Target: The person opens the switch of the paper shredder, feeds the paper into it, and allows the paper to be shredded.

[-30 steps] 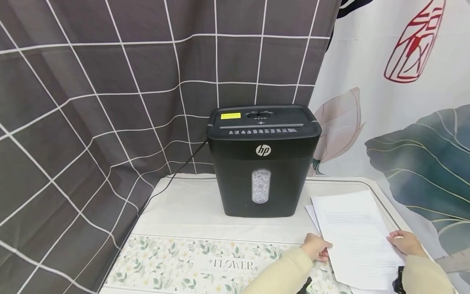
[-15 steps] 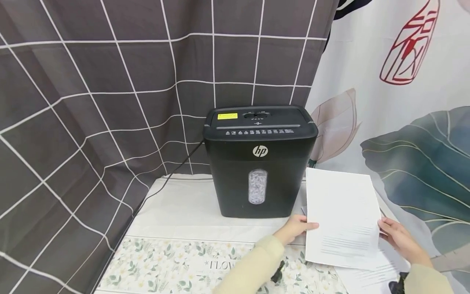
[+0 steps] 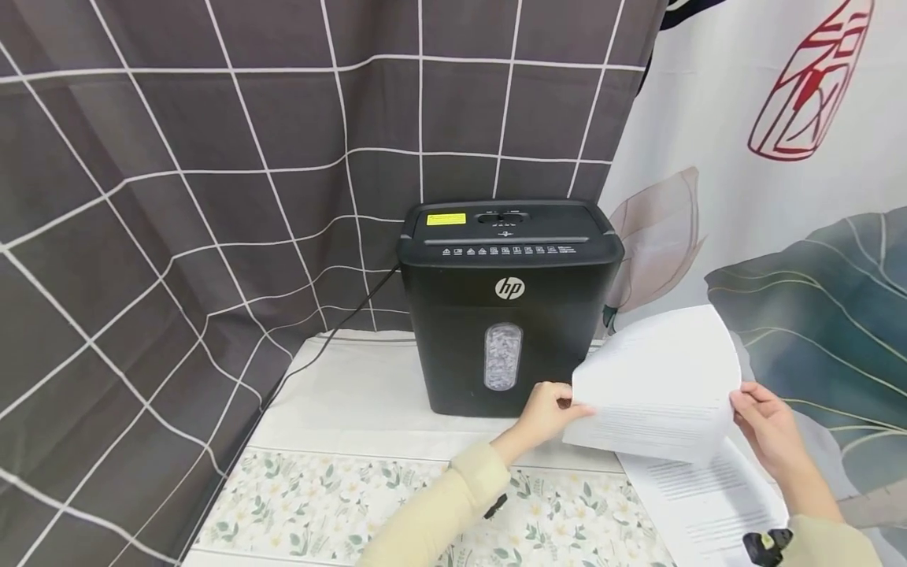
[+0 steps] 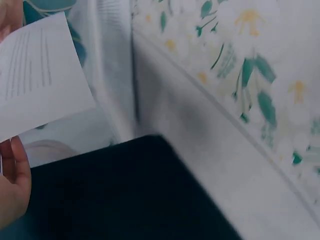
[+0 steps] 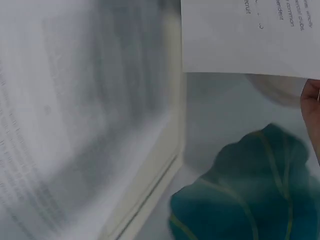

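A printed sheet of paper [image 3: 655,386] hangs raised above the table, bowed, its top edge curving back. My left hand [image 3: 542,413] pinches its left edge between thumb and fingers, close to the front of the black HP paper shredder [image 3: 453,331]. On the sheet's right edge, my right hand [image 3: 768,433] grips with the thumb in front. Below lie more printed papers [image 3: 716,512] on the table. In the left wrist view, the left hand [image 4: 15,180] holds the sheet's edge [image 4: 50,90]. The right wrist view shows part of the right hand [image 5: 312,110] at the sheet [image 5: 235,45].
The shredder's slot [image 3: 506,241] runs across its top, and shreds show through its window [image 3: 503,357]. A black cord [image 3: 333,335] trails left from it. Grey checked cloth [image 3: 283,118] hangs behind; a flowered tablecloth [image 3: 319,504] covers the table's front.
The sheet has been lifted off the papers, raised and moved a little left, and now bows. Both hands have risen with it. The papers underneath have come into view.
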The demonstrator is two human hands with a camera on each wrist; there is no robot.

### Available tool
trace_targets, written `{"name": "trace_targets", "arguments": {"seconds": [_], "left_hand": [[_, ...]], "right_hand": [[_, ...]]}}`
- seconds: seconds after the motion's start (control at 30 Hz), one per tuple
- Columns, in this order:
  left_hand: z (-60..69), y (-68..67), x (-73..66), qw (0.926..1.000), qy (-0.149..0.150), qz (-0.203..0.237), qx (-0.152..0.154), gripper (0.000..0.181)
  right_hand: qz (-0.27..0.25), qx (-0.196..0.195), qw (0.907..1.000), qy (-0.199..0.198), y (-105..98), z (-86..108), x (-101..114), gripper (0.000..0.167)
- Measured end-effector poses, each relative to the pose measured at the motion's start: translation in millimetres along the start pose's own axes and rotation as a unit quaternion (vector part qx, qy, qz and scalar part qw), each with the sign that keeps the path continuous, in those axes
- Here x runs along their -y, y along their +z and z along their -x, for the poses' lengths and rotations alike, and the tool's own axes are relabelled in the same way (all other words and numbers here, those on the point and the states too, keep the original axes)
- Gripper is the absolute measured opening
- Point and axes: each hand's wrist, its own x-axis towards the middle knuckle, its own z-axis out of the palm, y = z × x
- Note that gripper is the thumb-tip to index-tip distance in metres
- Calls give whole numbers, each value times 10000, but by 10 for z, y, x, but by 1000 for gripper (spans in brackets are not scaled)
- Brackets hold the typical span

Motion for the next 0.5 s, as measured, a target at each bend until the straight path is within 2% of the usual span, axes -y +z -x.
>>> {"name": "trace_targets", "arguments": {"seconds": [0.1, 0.2, 0.3, 0.37, 0.43, 0.5], "left_hand": [[28, -144, -64, 9995, 229, 54, -189, 19], [62, -282, -122, 9989, 296, 75, -350, 17], [102, -417, -173, 9982, 347, -24, -496, 18], [130, -501, -198, 9977, 371, -70, -561, 16], [158, -582, -215, 9974, 352, -136, -612, 15], [183, -659, -227, 9975, 272, -138, -631, 16]], "right_hand": [[422, -309, 9985, -190, 225, -49, 66, 32], [760, -693, 9938, -426, 453, -99, 110, 31], [1097, -1315, 9821, -781, 680, -162, 126, 31], [1543, -1722, 9684, -939, 813, -202, 126, 33], [2271, -2029, 9470, -1021, 928, -231, 126, 37], [3004, -2102, 9243, -1064, 1018, -247, 125, 40]]}}
